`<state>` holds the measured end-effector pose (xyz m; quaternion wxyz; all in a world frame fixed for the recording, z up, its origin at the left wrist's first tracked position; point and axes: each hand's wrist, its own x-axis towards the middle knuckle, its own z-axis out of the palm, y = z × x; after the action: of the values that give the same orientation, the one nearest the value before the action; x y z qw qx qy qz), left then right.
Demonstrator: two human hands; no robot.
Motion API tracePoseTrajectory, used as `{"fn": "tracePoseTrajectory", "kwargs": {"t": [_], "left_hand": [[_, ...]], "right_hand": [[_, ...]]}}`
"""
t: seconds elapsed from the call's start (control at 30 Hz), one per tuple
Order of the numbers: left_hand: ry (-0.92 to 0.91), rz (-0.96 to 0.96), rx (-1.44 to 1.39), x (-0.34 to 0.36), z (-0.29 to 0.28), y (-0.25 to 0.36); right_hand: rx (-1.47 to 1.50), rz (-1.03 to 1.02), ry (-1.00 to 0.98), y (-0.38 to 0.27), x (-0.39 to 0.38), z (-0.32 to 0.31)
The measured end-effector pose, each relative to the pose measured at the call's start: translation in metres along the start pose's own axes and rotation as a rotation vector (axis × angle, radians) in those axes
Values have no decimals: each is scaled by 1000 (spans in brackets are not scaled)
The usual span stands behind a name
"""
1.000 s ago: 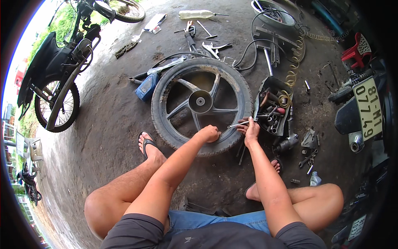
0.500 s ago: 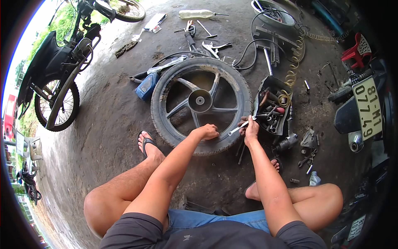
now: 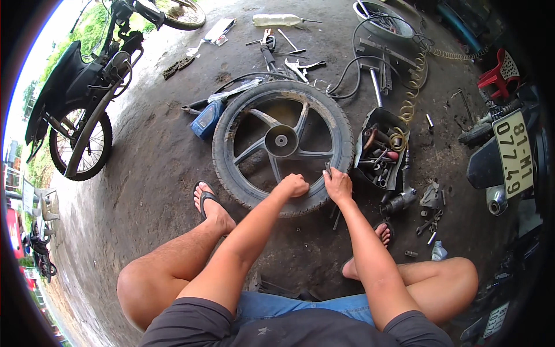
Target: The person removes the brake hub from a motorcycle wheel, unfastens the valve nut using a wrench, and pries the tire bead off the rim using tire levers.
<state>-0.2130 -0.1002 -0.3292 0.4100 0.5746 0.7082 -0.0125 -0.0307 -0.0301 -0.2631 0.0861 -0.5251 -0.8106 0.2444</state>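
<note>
A spoked motorcycle wheel with tyre (image 3: 243, 110) lies flat in front of me. My left hand (image 3: 292, 185) is curled at its near inner rim, fingertips hidden, and I cannot make out what it holds. My right hand (image 3: 338, 186) is closed on a wrench (image 3: 328, 168) over the tyre's near-right part, with only the tool's end showing. An open toolbox (image 3: 376, 139) full of hand tools and a coiled hose sits beside the wheel on the right. A blue jug (image 3: 206, 122) stands at the wheel's left.
Motorcycles stand at left (image 3: 66, 78) and right (image 3: 485, 168). A metal basin (image 3: 404, 32), red chair (image 3: 494, 81), air hoses, a plastic bottle (image 3: 274, 20) and scattered tools are on the dark floor (image 3: 150, 202). Loose wrenches (image 3: 428, 222) and a small bottle (image 3: 439, 250) lie near my right knee.
My right hand has moved left onto the tyre, and the wrench that lay visibly across its fingers is now mostly hidden. My left hand stays at the near rim.
</note>
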Motion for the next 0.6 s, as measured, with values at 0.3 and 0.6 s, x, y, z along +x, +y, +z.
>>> {"fn": "tracePoseTrajectory", "kwargs": {"t": [0.3,0.6], "left_hand": [[50,-35,-76,3,6,-5],[71,-146,-175,-18,-9,19]], "right_hand": [[11,9,29,4,1,1],[43,-19,47,3,4,0]]}}
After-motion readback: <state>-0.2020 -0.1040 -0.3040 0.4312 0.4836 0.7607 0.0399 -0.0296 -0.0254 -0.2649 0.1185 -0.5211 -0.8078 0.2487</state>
